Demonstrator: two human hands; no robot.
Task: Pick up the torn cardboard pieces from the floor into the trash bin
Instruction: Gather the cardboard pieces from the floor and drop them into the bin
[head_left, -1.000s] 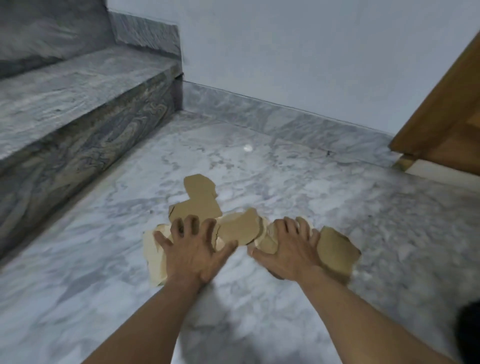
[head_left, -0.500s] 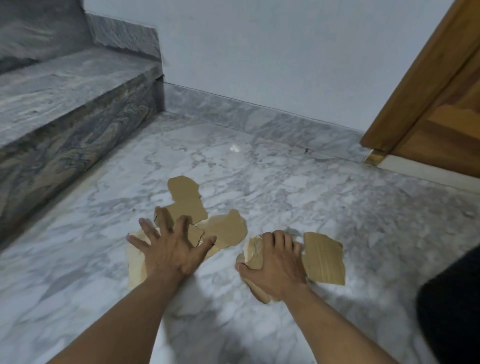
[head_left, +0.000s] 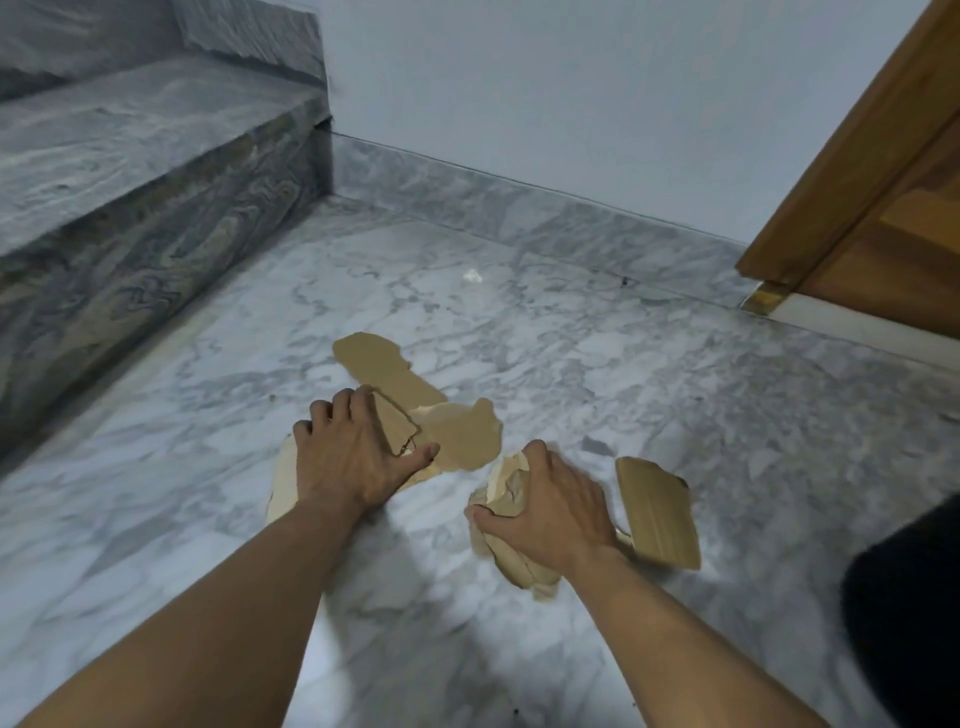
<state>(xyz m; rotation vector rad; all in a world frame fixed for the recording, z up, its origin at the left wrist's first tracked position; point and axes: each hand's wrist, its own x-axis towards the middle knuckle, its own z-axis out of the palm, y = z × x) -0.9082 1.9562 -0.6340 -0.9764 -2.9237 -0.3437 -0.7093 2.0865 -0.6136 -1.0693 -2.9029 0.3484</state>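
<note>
Several torn brown cardboard pieces lie on the marble floor. My left hand (head_left: 353, 452) rests flat on a pile of cardboard pieces (head_left: 462, 436), fingers curling over their far edge. A longer torn piece (head_left: 379, 364) reaches away from that pile. My right hand (head_left: 545, 504) grips a crumpled cardboard piece (head_left: 506, 488), its lower end poking out beneath my wrist. A flat ribbed piece (head_left: 657, 512) lies just right of that hand. No trash bin can be identified.
A grey marble stair step (head_left: 130, 171) rises on the left. The white wall (head_left: 571, 104) with its marble skirting runs across the back. A wooden door (head_left: 883, 208) stands at the right. A dark shape (head_left: 914, 613) fills the lower right corner.
My right hand has curled round a crumpled piece and pulled it toward me, away from the flat ribbed piece. My left hand's fingers have drawn closer together on the pile.
</note>
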